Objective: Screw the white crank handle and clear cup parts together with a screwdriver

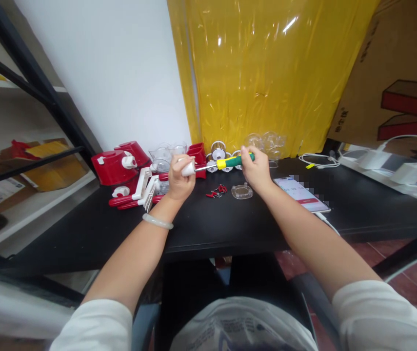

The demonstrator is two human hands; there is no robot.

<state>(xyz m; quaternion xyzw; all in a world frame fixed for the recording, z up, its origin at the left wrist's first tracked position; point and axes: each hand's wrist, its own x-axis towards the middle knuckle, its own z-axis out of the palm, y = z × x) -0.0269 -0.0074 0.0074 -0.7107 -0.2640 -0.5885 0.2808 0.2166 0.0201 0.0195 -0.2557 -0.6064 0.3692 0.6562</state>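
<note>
Over the middle of the black table, my left hand is closed round a small white cylindrical part. My right hand grips the green and yellow handle of a screwdriver. Its metal shaft points left, and the tip meets the white part or goes into it; which of these I cannot tell. Below the hands lie a small heap of red and metal pieces and a clear plastic plate. Left of my left hand are white and red handled parts.
Red housings stand at the back left. Clear plastic cups and a slotted metal drum are against the yellow sheet. A phone with a cable lies right of my right hand, near a power strip with white chargers.
</note>
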